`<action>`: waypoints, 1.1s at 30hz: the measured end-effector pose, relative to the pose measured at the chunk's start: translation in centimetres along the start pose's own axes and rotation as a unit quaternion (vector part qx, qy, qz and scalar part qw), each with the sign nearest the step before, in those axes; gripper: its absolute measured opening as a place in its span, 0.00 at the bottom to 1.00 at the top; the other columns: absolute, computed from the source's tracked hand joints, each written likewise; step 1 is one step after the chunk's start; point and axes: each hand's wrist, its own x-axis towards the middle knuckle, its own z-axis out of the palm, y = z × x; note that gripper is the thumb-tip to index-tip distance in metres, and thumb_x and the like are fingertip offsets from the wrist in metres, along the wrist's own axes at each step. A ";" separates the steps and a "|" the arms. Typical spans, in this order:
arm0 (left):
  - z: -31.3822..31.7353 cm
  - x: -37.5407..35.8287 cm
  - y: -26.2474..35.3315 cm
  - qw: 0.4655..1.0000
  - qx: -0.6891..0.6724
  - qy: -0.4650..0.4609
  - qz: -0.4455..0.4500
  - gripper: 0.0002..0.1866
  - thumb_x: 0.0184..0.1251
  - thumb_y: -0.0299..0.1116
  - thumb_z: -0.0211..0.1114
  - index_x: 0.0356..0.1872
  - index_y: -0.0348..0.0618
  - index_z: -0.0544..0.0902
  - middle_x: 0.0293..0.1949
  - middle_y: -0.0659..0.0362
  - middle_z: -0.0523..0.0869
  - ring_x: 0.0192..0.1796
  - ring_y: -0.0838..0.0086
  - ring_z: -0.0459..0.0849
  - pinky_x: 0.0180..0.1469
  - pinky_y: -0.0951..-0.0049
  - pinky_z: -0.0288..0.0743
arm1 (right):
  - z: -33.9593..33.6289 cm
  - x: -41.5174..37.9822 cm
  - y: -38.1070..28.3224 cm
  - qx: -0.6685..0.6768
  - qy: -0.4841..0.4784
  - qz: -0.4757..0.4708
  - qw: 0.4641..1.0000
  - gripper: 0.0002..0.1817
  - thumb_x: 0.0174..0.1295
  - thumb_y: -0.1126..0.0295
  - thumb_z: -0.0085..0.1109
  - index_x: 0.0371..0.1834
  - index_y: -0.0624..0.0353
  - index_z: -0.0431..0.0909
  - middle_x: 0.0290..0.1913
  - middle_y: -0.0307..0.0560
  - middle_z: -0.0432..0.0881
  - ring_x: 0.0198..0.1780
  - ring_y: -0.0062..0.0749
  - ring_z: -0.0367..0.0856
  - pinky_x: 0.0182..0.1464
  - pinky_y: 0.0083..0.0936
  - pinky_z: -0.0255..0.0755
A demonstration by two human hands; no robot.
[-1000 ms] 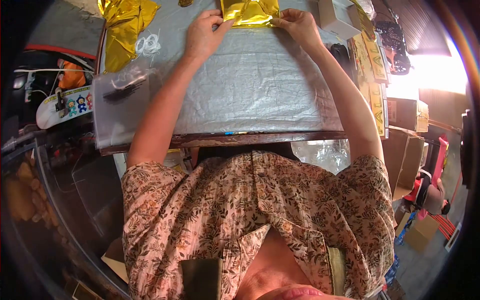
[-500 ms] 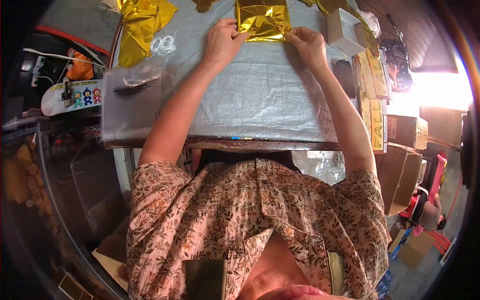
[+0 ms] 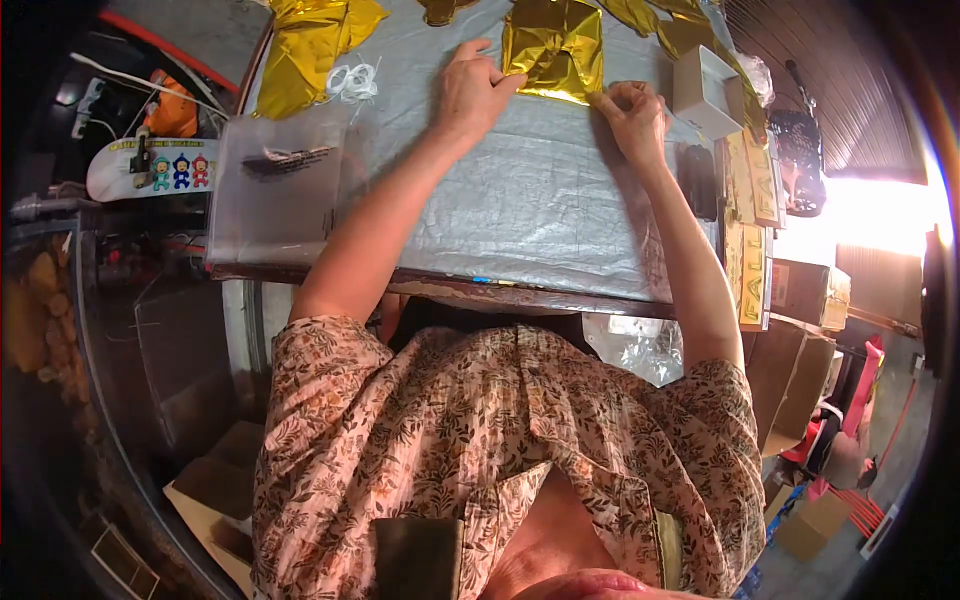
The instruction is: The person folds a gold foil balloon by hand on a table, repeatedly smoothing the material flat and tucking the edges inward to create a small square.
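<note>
A gold foil sheet (image 3: 553,50), creased and roughly square, lies flat near the far side of the silver-covered table (image 3: 520,220). At its lower left corner is my left hand (image 3: 474,98), thumb on the foil and index finger stretched apart from it. My right hand (image 3: 634,115) is at the lower right corner, its thumb and curled fingers pinching the foil's edge. More gold foil (image 3: 310,50) lies crumpled at the far left, beside a loose coil of white string (image 3: 352,83). A white open box (image 3: 707,92) is to the right of my right hand.
Clear plastic sheets (image 3: 275,190) lie at the table's left edge. A black object (image 3: 698,182) lies by the right edge, next to yellow lettered boxes (image 3: 750,270). Cardboard boxes (image 3: 793,375) stand at the right. A skateboard (image 3: 150,168) is on the left. Further off at the right is another person.
The view has shifted, so the table contents appear further right. My left index finger now extends away from the thumb. Both hands remain at the foil's lower corners.
</note>
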 end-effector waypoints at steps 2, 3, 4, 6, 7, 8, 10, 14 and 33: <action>-0.1 0.1 -0.2 0.999 0.034 -0.017 0.015 0.16 0.57 0.36 0.81 0.22 0.35 0.86 0.61 0.45 0.85 0.60 0.54 0.86 0.59 0.58 0.80 | 0.1 0.0 -0.1 -0.006 0.002 0.001 1.000 0.21 0.57 0.51 0.79 0.37 0.61 0.90 0.48 0.46 0.88 0.53 0.43 0.84 0.61 0.40 0.71; -0.2 0.1 -0.2 0.997 0.067 -0.036 0.031 0.17 0.57 0.35 0.81 0.20 0.34 0.84 0.61 0.43 0.84 0.61 0.53 0.85 0.59 0.57 0.80 | 0.1 0.0 -0.1 -0.011 0.005 0.004 1.000 0.21 0.57 0.51 0.79 0.37 0.60 0.90 0.49 0.46 0.88 0.55 0.43 0.83 0.62 0.40 0.70; -0.2 0.0 -0.2 0.997 0.067 -0.036 0.030 0.17 0.57 0.35 0.81 0.20 0.34 0.84 0.61 0.43 0.84 0.61 0.53 0.85 0.59 0.57 0.80 | 0.1 -0.1 -0.2 -0.011 0.003 0.004 1.000 0.21 0.57 0.51 0.79 0.37 0.60 0.90 0.49 0.46 0.88 0.55 0.43 0.83 0.62 0.40 0.70; -0.1 -0.1 0.2 0.999 0.041 -0.009 0.026 0.18 0.56 0.34 0.81 0.18 0.34 0.81 0.58 0.40 0.84 0.63 0.52 0.84 0.60 0.56 0.79 | -0.2 -0.2 -0.5 -0.023 -0.007 0.003 1.000 0.21 0.57 0.50 0.78 0.37 0.59 0.91 0.52 0.46 0.87 0.58 0.44 0.81 0.64 0.44 0.68; 0.1 -0.1 0.0 0.999 0.041 -0.011 0.027 0.18 0.56 0.34 0.81 0.18 0.34 0.81 0.58 0.40 0.84 0.63 0.52 0.84 0.60 0.56 0.79 | -0.1 -0.2 -0.4 -0.023 -0.006 0.005 1.000 0.21 0.57 0.50 0.78 0.37 0.59 0.91 0.52 0.46 0.87 0.58 0.44 0.81 0.64 0.44 0.68; 0.1 0.0 -0.3 0.999 0.033 -0.015 0.021 0.15 0.56 0.33 0.80 0.22 0.35 0.83 0.60 0.39 0.83 0.63 0.52 0.83 0.60 0.55 0.79 | 0.0 -0.1 -0.3 -0.017 -0.010 0.005 1.000 0.21 0.57 0.50 0.78 0.37 0.58 0.91 0.52 0.46 0.87 0.59 0.45 0.81 0.65 0.46 0.66; -0.1 0.2 -0.4 0.999 0.025 -0.024 0.020 0.13 0.56 0.32 0.80 0.27 0.36 0.84 0.61 0.37 0.81 0.63 0.51 0.83 0.61 0.54 0.79 | 0.1 -0.1 -0.2 -0.012 -0.011 0.010 1.000 0.20 0.57 0.49 0.77 0.37 0.57 0.91 0.53 0.45 0.86 0.60 0.45 0.80 0.66 0.47 0.65; -1.1 3.0 0.9 0.983 0.062 -0.041 0.166 0.17 0.66 0.34 0.73 0.55 0.46 0.86 0.72 0.50 0.75 0.68 0.55 0.80 0.67 0.54 0.74 | 0.0 -0.3 -0.4 0.003 -0.010 0.003 1.000 0.17 0.58 0.50 0.76 0.34 0.52 0.91 0.51 0.40 0.85 0.61 0.43 0.76 0.68 0.47 0.57; 5.6 8.1 -2.6 0.877 0.255 -0.246 0.323 0.28 0.88 0.53 0.40 0.83 0.69 0.63 0.84 0.69 0.61 0.85 0.64 0.57 0.85 0.54 0.45 | 0.1 -1.9 -2.7 -0.119 -0.004 -0.222 0.968 0.33 0.73 0.50 0.62 0.74 0.56 0.70 0.76 0.48 0.71 0.76 0.47 0.68 0.77 0.52 0.55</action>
